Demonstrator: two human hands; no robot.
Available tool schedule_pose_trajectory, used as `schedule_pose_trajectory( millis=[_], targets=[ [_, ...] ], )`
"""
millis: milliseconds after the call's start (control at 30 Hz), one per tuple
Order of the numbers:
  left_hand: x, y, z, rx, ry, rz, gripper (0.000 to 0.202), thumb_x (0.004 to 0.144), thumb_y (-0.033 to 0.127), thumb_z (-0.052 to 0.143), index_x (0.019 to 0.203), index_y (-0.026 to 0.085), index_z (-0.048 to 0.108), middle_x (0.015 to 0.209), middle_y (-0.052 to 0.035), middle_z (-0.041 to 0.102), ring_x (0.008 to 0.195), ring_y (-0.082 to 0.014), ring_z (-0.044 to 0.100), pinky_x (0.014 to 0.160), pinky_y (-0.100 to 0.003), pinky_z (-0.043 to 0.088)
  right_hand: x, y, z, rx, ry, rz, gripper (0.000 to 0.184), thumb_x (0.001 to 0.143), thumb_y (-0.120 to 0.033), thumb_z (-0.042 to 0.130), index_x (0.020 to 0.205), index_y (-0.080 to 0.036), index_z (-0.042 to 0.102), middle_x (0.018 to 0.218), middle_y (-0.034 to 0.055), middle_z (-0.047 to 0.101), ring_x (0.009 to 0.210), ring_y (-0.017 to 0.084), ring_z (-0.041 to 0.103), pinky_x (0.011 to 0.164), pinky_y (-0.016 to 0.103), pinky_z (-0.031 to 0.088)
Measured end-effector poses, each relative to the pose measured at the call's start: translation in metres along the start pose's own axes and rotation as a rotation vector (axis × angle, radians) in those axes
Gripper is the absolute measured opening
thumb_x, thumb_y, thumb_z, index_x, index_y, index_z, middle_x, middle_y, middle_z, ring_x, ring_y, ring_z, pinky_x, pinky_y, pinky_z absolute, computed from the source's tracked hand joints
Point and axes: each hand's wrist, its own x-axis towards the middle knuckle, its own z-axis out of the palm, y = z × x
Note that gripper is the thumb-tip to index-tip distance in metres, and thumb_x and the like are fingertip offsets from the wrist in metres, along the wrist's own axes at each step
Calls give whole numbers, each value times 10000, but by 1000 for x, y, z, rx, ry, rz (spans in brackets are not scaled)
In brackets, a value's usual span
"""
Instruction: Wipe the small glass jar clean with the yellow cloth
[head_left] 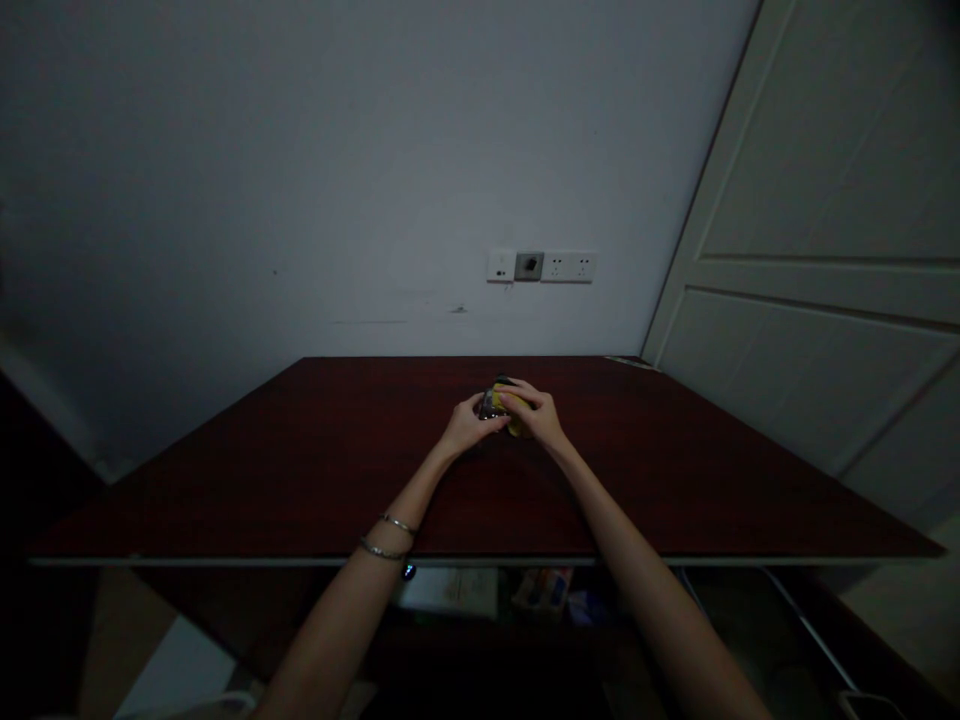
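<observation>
Both hands meet over the middle of the dark red tabletop (315, 470). My left hand (466, 426) is closed around a small shiny, dark, glassy-looking object (489, 407), whose exact kind I cannot make out. Bent over it from the right, my right hand (541, 412) grips a soft-looking yellow cloth (516, 428). The cloth lies against the shiny object, partly covered by my right fingers. Something dark shows at the top of the held object. Two bracelets circle my left wrist.
Behind the table stands a pale wall with a row of sockets (568, 267). A white panelled door (825, 330) borders the right side. Below the table's front edge, a white box-like item (450, 592) and a colourful packet (544, 590) lie in shadow.
</observation>
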Motion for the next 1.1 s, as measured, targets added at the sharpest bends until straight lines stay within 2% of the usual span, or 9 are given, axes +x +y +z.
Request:
schedule_pose_trajectory(
  millis=[100, 200, 333, 400, 500, 567, 700, 900, 1100],
  targets=[
    [0, 1, 1, -5, 2, -8, 531, 575, 344, 701, 1032, 103, 578, 899, -74, 644, 790, -170, 589, 689, -260, 474, 1, 2, 2, -14, 52, 20, 235, 706, -387, 593, 858, -235, 690, 973, 47, 658, 999, 219, 551, 910, 386, 398],
    [1, 0, 1, -43, -12, -6, 537, 568, 351, 707, 1024, 100, 574, 905, -75, 637, 759, -154, 587, 661, -244, 479, 2, 2, 1, 3, 36, 36, 270, 721, -398, 566, 890, -219, 680, 986, 51, 653, 993, 217, 555, 917, 376, 391],
    [1, 0, 0, -116, -72, -104, 521, 614, 432, 655, 1001, 96, 564, 815, -60, 617, 545, -98, 532, 432, -202, 449, 1, 1, -3, 75, -129, 91, 384, 683, -353, 590, 1047, -232, 608, 1097, 27, 607, 1040, 221, 529, 922, 357, 384],
    [0, 1, -2, -173, -102, -146, 517, 636, 466, 625, 990, 94, 563, 807, -61, 605, 522, -93, 521, 364, -183, 419, 1, 1, -6, 147, -200, 111, 453, 663, -315, 580, 1109, -236, 563, 1136, 18, 584, 1050, 224, 523, 911, 350, 392],
    [1, 2, -4, -263, -127, -201, 513, 658, 503, 591, 952, 82, 570, 778, -65, 596, 538, -108, 546, 346, -184, 425, 1, 1, -9, 242, -260, 133, 531, 636, -275, 537, 1166, -241, 510, 1150, 16, 574, 1031, 223, 533, 870, 333, 420],
    [2, 1, -6, -293, -131, -252, 524, 665, 530, 572, 916, 70, 569, 703, -53, 584, 484, -101, 534, 341, -196, 432, 1, 1, -10, 245, -302, 149, 585, 618, -264, 532, 1199, -247, 471, 1159, 14, 564, 1027, 219, 533, 852, 321, 432],
    [4, -3, -7, -307, -127, -319, 540, 655, 571, 559, 864, 73, 556, 590, -19, 550, 384, -79, 487, 341, -215, 444, -1, -2, -6, 184, -377, 134, 719, 592, -257, 621, 1265, -243, 372, 1199, 41, 515, 1054, 211, 512, 873, 321, 424],
    [5, -6, -4, -309, -101, -373, 555, 627, 606, 563, 828, 89, 538, 527, 6, 520, 353, -76, 477, 336, -202, 437, -5, 6, 7, 69, -261, 51, 845, 519, -281, 742, 1268, -237, 353, 1279, 80, 414, 1153, 200, 428, 968, 326, 354],
    [6, -10, -4, -295, -181, -345, 584, 655, 658, 476, 784, 90, 529, 491, 12, 488, 353, -79, 473, 350, -205, 435, -4, 10, 9, 88, -203, 82, 813, 508, -296, 752, 1237, -232, 397, 1244, 79, 463, 1124, 196, 462, 964, 333, 368]
  ],
)
